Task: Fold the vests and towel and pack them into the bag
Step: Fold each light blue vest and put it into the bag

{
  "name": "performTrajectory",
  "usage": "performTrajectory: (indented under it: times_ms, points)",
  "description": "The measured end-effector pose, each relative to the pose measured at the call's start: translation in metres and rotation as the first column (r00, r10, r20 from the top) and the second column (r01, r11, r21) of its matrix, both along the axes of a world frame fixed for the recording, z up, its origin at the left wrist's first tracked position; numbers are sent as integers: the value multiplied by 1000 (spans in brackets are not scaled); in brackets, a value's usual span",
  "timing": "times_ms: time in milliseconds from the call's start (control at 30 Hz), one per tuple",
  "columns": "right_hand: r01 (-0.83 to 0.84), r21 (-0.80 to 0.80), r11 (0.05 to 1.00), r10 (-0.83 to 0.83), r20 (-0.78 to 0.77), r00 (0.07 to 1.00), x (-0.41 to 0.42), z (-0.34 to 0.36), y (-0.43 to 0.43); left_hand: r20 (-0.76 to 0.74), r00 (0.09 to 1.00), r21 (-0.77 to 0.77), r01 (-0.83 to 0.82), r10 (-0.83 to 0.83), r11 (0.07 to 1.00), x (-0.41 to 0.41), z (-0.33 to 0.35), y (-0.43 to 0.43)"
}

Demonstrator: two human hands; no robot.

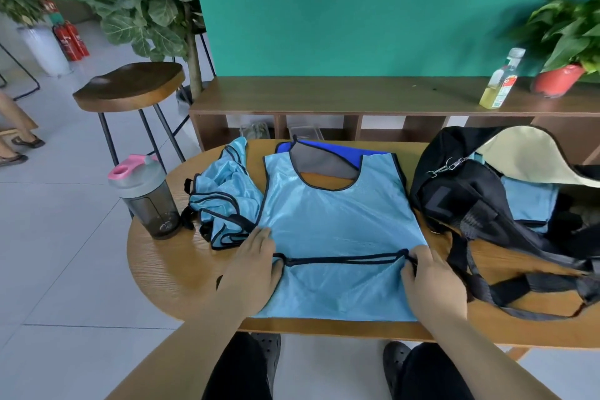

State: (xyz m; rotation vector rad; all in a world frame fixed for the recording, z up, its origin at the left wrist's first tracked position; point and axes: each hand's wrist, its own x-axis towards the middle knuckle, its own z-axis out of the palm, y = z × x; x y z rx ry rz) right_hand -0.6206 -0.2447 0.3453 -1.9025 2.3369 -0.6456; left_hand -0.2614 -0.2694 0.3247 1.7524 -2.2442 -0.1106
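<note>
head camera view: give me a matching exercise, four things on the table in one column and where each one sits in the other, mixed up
Things
1. flat light blue mesh vest
2. crumpled light blue vest
3. black duffel bag
4. grey shaker bottle with pink lid

Places
A. left edge of the round wooden table
B. right side, lying open
C. middle, nearest the person
D. between the bottle and the flat vest

Pairs: 1-C, 2-D, 3-B, 4-A

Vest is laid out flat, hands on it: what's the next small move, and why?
Probably lift the black-trimmed edge and fold it up toward the neckline: the vest lies spread flat with the left hand and right hand at that edge's two ends.
</note>
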Motion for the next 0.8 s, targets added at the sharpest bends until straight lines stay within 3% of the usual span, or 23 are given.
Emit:
performTrajectory:
  times_ms: [233,433,533,667,800]
  points:
    - [8,-32,999,-6,40,999,4,2,13,3,1000,-52,17,-17,999,17,-5,11]
    - [74,80,994,-84,127,988,6,17,26,-191,982,-134,-30,4,991,18,16,31]
    - [61,76,995,-73,164,984,-4,31,32,-394,910,-20,-149,129,989,18,45,48]
    - [35,-37,999,-27,191,981,-17,56,34,-627,767,77,-112,135,991,19,83,49]
    - [9,-110,994,27,327,945,-27,88,16,-763,613,152,-139,205,979,18,128,24]
